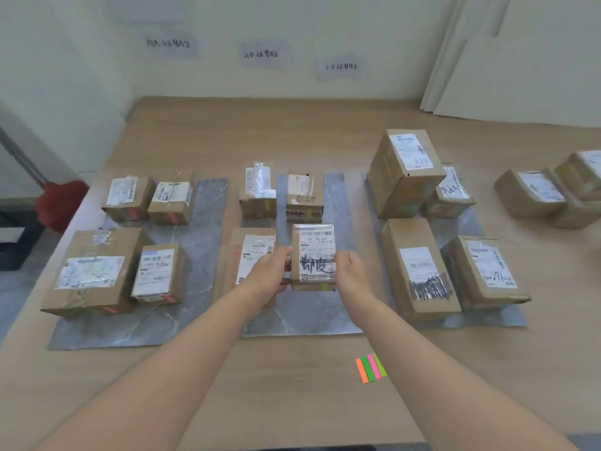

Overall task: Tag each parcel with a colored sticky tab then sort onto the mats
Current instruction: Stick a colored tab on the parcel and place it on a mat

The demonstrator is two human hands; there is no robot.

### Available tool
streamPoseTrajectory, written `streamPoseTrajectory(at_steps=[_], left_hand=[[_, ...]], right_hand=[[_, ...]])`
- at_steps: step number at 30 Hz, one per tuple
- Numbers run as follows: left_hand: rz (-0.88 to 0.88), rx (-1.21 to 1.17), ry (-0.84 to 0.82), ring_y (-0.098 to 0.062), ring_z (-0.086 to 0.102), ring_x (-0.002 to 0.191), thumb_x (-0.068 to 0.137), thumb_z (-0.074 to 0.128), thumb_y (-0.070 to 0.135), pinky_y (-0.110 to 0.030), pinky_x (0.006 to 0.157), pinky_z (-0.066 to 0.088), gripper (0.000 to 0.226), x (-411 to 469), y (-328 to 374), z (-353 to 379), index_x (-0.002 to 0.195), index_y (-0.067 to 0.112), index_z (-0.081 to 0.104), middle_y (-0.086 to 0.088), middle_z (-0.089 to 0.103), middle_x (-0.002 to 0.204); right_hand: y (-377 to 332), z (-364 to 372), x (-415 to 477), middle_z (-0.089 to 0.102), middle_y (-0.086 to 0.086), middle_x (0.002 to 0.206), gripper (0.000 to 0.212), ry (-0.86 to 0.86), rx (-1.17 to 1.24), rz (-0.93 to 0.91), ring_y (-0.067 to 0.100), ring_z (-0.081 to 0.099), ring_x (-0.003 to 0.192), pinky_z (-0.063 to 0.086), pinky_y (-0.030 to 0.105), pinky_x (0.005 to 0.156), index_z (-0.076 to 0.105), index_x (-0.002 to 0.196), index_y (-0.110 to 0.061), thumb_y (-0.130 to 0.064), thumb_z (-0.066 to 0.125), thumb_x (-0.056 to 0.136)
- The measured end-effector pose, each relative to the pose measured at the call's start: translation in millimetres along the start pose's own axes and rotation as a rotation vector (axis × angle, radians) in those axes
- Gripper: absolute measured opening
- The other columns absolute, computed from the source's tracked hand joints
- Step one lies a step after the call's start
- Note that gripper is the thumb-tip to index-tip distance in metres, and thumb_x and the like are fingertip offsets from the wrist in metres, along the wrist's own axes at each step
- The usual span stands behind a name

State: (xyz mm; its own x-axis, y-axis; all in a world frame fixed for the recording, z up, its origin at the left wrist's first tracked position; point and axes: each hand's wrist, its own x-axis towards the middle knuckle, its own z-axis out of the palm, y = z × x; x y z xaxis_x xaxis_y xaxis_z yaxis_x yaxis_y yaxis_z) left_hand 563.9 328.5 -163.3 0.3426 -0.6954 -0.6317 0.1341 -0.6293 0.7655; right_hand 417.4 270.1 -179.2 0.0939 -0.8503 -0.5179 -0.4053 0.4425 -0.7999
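A small cardboard parcel [313, 255] with a white label, black handwriting and a green tab on its front edge sits over the middle grey mat [302, 317]. My left hand [271, 275] grips its left side and my right hand [349, 276] holds its right side. Several tagged parcels lie on the left mat [195, 288], with red tabs, and several more on the right mat [481, 320]. A strip of coloured sticky tabs [370, 368] lies on the table by my right forearm.
Two untagged-looking parcels [549, 193] sit on the bare wooden table at the far right. Three handwritten paper signs [260, 54] hang on the wall behind the mats. White boards [520, 60] lean at the back right. A red object [60, 203] lies off the table's left edge.
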Motion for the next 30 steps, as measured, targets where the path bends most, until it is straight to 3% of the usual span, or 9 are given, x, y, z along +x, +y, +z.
streamPoseTrajectory(at_steps=[2,6,11,14,17,21,25,28,30], left_hand=[[-0.020,0.003,0.005,-0.020,0.065,0.088,0.101,0.039,0.042,-0.040,0.100,0.049,0.035,21.0,-0.1,5.7,0.089,0.026,0.067,0.010,0.074,0.090],[-0.085,0.017,0.007,-0.020,0.066,0.101,0.102,0.037,0.043,-0.040,0.103,0.047,0.035,51.8,-4.2,14.9,0.093,0.027,0.067,0.009,0.073,0.103],[-0.155,0.063,0.025,-0.019,0.064,0.102,0.101,0.038,0.042,-0.039,0.102,0.046,0.039,69.2,-6.0,25.6,0.084,0.027,0.070,0.006,0.074,0.094],[-0.170,0.112,0.031,-0.021,0.066,0.108,0.091,0.040,0.052,-0.044,0.106,0.046,0.043,74.0,-7.2,28.7,0.090,0.026,0.073,0.004,0.076,0.104],[-0.201,0.160,0.023,-0.021,0.067,0.106,0.079,0.036,0.060,-0.046,0.104,0.047,0.050,81.9,-13.9,28.2,0.097,0.036,0.075,0.005,0.075,0.107],[-0.232,0.178,0.046,-0.020,0.067,0.107,0.082,0.036,0.060,-0.047,0.105,0.046,0.049,81.4,-14.9,30.0,0.102,0.036,0.075,0.008,0.075,0.108],[-0.233,0.120,0.089,-0.022,0.063,0.106,0.101,0.037,0.043,-0.042,0.105,0.045,0.036,67.7,2.0,37.0,0.087,0.028,0.067,0.003,0.072,0.102],[-0.201,0.071,0.146,-0.019,0.055,0.104,0.102,0.038,0.044,-0.041,0.103,0.044,0.029,60.6,11.3,34.8,0.104,0.025,0.060,0.006,0.059,0.100],[-0.169,0.032,0.187,-0.020,0.057,0.109,0.098,0.041,0.050,-0.043,0.104,0.046,0.039,54.5,17.0,31.6,0.119,0.022,0.058,0.003,0.061,0.111]], right_hand=[[4.7,5.1,18.6,0.062,0.005,0.101,0.028,-0.010,0.021,0.040,0.016,0.053,0.085,0.040,0.035,0.071,0.057,0.102,-0.011,-0.031,0.037,0.103],[11.7,8.4,48.5,0.061,-0.001,0.096,0.028,-0.043,0.006,0.076,0.011,0.053,0.082,0.040,0.034,0.071,0.058,0.105,-0.013,-0.031,0.037,0.104],[21.3,11.1,72.2,0.060,-0.003,0.093,0.026,-0.080,0.003,0.124,0.013,0.053,0.083,0.041,0.034,0.073,0.059,0.103,-0.014,-0.031,0.039,0.102],[29.1,10.8,80.6,0.058,-0.003,0.093,0.021,-0.119,-0.010,0.137,0.010,0.051,0.080,0.039,0.029,0.067,0.057,0.103,-0.014,-0.028,0.041,0.103],[32.2,7.0,82.0,0.057,-0.005,0.089,0.017,-0.150,-0.017,0.140,0.012,0.051,0.080,0.035,0.028,0.062,0.054,0.103,-0.014,-0.027,0.043,0.104],[32.1,3.0,85.8,0.060,-0.004,0.093,0.020,-0.185,-0.008,0.156,0.009,0.053,0.080,0.037,0.027,0.063,0.054,0.107,-0.013,-0.029,0.043,0.104],[21.0,-3.0,87.9,0.062,-0.004,0.098,0.026,-0.181,-0.016,0.150,0.006,0.055,0.080,0.038,0.027,0.063,0.055,0.113,-0.012,-0.033,0.043,0.104],[6.0,-9.1,84.4,0.064,-0.002,0.105,0.029,-0.168,-0.050,0.072,0.008,0.058,0.085,0.039,0.028,0.065,0.056,0.113,-0.015,-0.038,0.043,0.102],[-5.7,-14.6,77.9,0.064,-0.001,0.109,0.030,-0.163,-0.044,0.020,0.009,0.058,0.088,0.040,0.029,0.067,0.057,0.113,-0.016,-0.040,0.044,0.101]])
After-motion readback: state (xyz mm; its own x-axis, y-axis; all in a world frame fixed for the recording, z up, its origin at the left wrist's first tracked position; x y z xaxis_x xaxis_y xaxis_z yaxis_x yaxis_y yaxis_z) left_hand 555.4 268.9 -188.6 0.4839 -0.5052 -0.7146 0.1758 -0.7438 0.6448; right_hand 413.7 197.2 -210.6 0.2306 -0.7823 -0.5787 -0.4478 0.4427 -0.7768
